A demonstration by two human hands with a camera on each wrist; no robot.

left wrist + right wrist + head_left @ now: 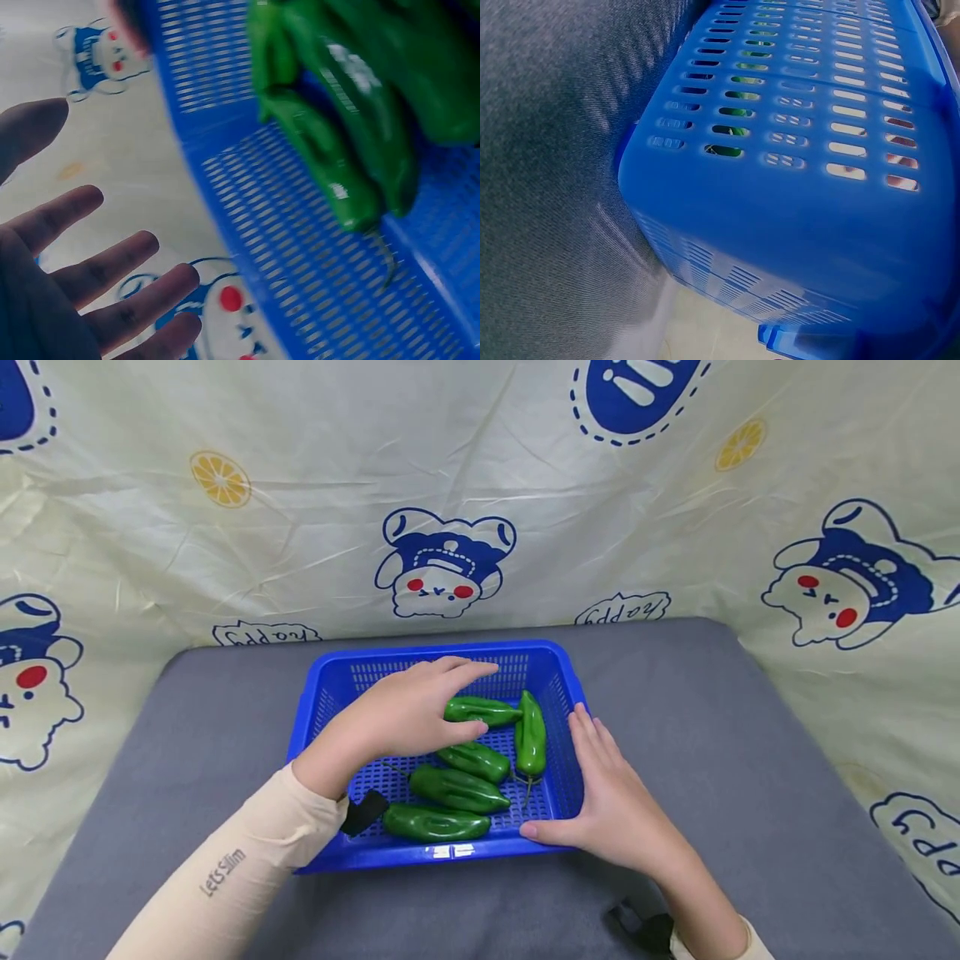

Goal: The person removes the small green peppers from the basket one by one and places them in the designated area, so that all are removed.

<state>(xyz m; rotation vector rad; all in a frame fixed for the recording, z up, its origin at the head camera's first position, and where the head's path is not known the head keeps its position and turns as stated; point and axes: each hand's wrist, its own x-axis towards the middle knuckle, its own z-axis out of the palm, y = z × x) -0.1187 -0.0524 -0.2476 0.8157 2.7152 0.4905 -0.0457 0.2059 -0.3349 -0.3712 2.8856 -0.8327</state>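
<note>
A blue plastic basket (431, 652) with slotted walls holds several long green peppers (457, 787). My left hand (408, 710) hovers over the basket, fingers and thumb extended above the peppers, holding nothing. In the left wrist view, the fingers of that left hand (112, 281) are spread apart, with the basket and peppers beside them. At the basket's near right corner is my right hand (618, 810). Its straight fingers lie along the right side, and the thumb is at the front rim. The right wrist view shows the basket's slotted outer wall (780, 202), with bits of green behind the slots.
The basket stands on a grey cloth-covered table (712, 760). Behind and beside the table hangs a pale printed curtain (322, 485) with cartoon figures and orange slices. Black straps (365, 812) are on both wrists.
</note>
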